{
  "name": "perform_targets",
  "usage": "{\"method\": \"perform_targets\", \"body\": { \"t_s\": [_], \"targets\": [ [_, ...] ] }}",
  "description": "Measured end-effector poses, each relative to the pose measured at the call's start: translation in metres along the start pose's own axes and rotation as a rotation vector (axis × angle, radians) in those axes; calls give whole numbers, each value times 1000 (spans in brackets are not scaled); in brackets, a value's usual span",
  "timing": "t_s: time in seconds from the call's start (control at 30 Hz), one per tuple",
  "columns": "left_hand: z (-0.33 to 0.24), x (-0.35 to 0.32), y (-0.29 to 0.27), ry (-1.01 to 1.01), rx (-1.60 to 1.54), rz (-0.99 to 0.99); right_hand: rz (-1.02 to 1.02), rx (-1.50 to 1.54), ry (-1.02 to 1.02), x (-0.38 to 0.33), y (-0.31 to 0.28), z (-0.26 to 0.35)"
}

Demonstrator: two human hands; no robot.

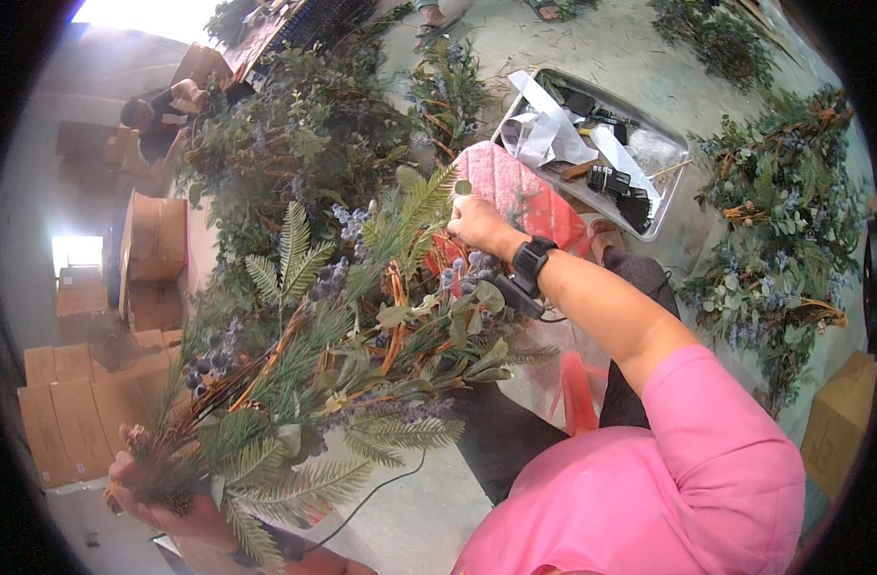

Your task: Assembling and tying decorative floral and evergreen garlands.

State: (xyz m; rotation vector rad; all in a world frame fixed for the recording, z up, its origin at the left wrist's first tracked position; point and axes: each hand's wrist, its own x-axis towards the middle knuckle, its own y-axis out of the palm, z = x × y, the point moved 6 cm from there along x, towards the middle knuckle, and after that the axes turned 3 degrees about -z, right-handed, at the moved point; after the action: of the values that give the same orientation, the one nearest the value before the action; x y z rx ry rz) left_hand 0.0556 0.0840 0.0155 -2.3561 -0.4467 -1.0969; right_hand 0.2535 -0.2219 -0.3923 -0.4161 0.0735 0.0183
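Garland [390, 331] right across the middle for us, lifted in front of the body and slanting down toward 8 o'clock! Out at 8, our left hand [170, 517] has the low end, fingers curled round the bunched stems [170, 446]; how tightly, the blur won't let us say. Up at 1 o'clock, our right hand [481, 225] is closed, fingertips pinched in by a round leaf [463, 188], and exactly which sprig they have, we cannot tell.

Now for handling it well. We'd let the left take the weight, firm and steady, so the right can work lightly. Pinch near the twig rather than the leaf tip, we'd say, and ease each sprig outward, since a sharp tug could pull foliage loose. Go gently by the berries [329, 280] at 9 o'clock, and leave the frond [297, 251] just above them fanned, not crushed.

Watch the wristband [532, 261] at 2 o'clock, close to the leaves: a snag looks possible. Same with the cable [390, 482] between 6 and 7, running below the greenery.

Further out, we have a pink cushion [544, 196] at 1, a loaded tray [660, 225] beyond it, more greenery [774, 259] at 3, and cartons [60, 436] past 8.
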Motion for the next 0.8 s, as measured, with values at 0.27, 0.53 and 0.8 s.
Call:
{"method": "perform_targets", "body": {
  "t_s": [0.27, 0.53, 0.8],
  "targets": [
    [9, 7, -17, -333, -419, -38, -48, 180, -170, -15, -25, 6],
    [-8, 16, 15, -371, -514, -58, 300, -285, 39, -44, -39, -76],
    [-90, 41, 35, -270, -909, 342, 488, 53, 115, -154, -64, -39]
  ]
}}
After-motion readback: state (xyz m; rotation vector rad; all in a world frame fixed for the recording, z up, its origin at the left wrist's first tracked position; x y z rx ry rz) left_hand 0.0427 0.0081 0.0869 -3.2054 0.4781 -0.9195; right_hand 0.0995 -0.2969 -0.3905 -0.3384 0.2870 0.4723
